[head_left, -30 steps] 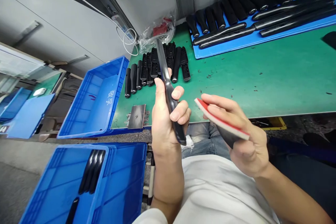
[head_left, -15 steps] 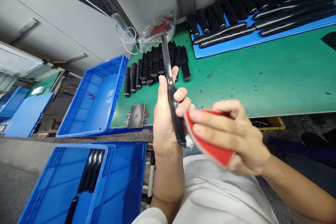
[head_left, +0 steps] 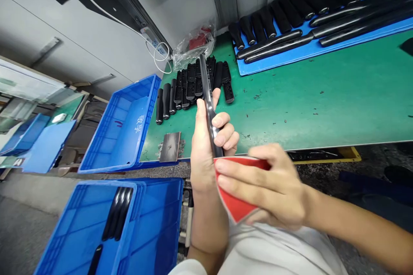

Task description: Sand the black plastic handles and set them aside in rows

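Note:
My left hand (head_left: 206, 146) is closed around a long black handle-like part (head_left: 206, 94), held upright over the near edge of the green table (head_left: 322, 103). My right hand (head_left: 267, 187) grips a red sanding pad (head_left: 237, 204) and presses it against the lower end of that part, hiding the end. Behind the part, a row of several short black pieces (head_left: 193, 84) lies on the table.
A blue mat (head_left: 309, 47) at the back right carries several long black parts. A blue bin (head_left: 121, 126) sits left of the table; another blue bin (head_left: 97, 227) below holds a few black parts. A metal plate (head_left: 170, 147) lies at the table's near edge. A plastic bag (head_left: 193, 45) rests by the wall.
My right hand has swung the red pad left, from apart on the right to against the lower end of the black part. My left hand kept its grip.

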A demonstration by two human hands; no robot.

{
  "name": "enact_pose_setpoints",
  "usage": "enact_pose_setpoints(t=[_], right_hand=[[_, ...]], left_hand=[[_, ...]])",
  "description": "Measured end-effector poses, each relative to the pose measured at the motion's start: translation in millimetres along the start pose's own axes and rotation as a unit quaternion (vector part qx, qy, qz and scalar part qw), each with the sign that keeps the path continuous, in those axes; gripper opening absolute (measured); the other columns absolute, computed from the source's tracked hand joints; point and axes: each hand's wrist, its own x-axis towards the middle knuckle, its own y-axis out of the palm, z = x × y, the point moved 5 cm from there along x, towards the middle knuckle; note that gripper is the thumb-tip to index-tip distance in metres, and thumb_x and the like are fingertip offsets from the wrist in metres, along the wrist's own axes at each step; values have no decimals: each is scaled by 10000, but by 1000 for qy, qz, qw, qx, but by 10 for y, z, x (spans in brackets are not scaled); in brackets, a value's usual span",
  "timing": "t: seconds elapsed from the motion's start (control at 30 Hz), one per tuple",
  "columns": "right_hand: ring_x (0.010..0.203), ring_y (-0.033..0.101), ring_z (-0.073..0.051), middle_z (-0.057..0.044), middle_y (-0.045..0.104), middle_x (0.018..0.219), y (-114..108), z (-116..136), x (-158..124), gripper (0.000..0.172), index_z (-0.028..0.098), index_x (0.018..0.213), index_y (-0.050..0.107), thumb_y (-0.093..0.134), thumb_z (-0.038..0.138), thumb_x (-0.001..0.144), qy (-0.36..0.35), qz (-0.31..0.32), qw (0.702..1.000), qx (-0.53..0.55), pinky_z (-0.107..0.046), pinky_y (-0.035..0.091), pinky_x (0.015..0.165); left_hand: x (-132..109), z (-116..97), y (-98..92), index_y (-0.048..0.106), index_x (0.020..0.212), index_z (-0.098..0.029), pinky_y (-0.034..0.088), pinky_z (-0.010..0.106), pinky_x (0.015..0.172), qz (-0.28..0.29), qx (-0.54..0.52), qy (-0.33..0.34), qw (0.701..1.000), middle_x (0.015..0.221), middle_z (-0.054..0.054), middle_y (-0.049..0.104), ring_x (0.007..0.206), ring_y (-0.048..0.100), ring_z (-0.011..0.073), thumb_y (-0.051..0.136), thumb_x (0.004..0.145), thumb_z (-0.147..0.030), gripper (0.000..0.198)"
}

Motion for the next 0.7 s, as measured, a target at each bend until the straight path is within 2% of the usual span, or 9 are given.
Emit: enact_pose_setpoints(t=[0.13, 0.2, 0.27, 0.33, 0.4, 0.43, 0.47, 0.57, 0.7], right_hand=[[797, 731, -136, 41, 720, 1341, 25, 81, -74, 339, 203, 1146, 775, 474, 336, 1067, -79, 72, 994, 32, -320, 552, 545], [991, 765, -189, -33, 660, 1422, -149, 17, -173, 402, 170, 1335, 689, 426, 361, 1099, -7, 15, 1000, -9, -374, 608, 768], [1189, 729, -268, -120, 621, 1462, -374, -47, -325, 476, 164, 1512, 543, 391, 397, 1125, 82, -78, 992, -57, -496, 555, 966], [1198, 728, -310, -165, 650, 1429, -483, -58, -469, 510, 176, 1565, 483, 380, 428, 1134, 123, -116, 984, -50, -549, 525, 986], [1150, 749, -314, -175, 690, 1379, -479, -40, -563, 495, 182, 1535, 523, 390, 434, 1131, 127, -121, 984, -11, -533, 542, 943], [1154, 748, -315, -178, 692, 1378, -458, -42, -599, 487, 181, 1520, 539, 394, 432, 1128, 137, -124, 983, 6, -528, 542, 945], [1168, 741, -320, -181, 686, 1388, -441, -47, -629, 481, 181, 1511, 547, 403, 427, 1124, 149, -133, 980, 16, -531, 537, 956], [1197, 723, -343, -182, 669, 1416, -438, -67, -701, 469, 203, 1498, 561, 423, 425, 1109, 189, -168, 967, 20, -557, 530, 975], [1167, 738, -334, -169, 695, 1382, -551, -25, -748, 452, 230, 1479, 585, 443, 435, 1102, 209, -189, 959, 7, -531, 561, 945]], left_hand=[[92, -37, -76, 637, 1265, -199, 303, 124, 377, -23, 29, 21, 999, 601, -100, 446, 353, 384, 13, 424, 1124, -448, 357], [297, -255, -149, 645, 1231, -213, 342, 140, 388, -30, 127, 94, 987, 651, -77, 537, 388, 461, 30, 536, 1078, -447, 300], [625, -598, -192, 656, 1199, -223, 414, 170, 428, -32, 293, 208, 933, 803, -22, 672, 469, 571, 63, 634, 1007, -391, 257], [1043, -915, -204, 661, 1222, -223, 500, 209, 532, -46, 485, 287, 825, 989, 18, 732, 592, 655, 99, 616, 963, -274, 267], [1471, -1146, -220, 688, 1195, -187, 551, 254, 713, -91, 634, 321, 697, 1048, 36, 739, 812, 710, 155, 638, 897, -167, 303], [1658, -1223, -231, 703, 1158, -160, 545, 284, 809, -105, 663, 327, 665, 1036, 44, 742, 916, 710, 183, 662, 853, -114, 311], [1813, -1277, -240, 709, 1120, -134, 524, 310, 891, -118, 682, 333, 641, 1024, 48, 738, 997, 696, 193, 663, 836, -81, 293], [2058, -1325, -244, 690, 990, -103, 505, 357, 950, -131, 686, 357, 620, 996, 44, 710, 992, 675, 160, 647, 934, -152, 86], [2018, -1209, -112, 624, 809, -144, 553, 350, 792, -104, 694, 377, 605, 839, 21, 668, 811, 657, 162, 694, 980, -399, 315]])
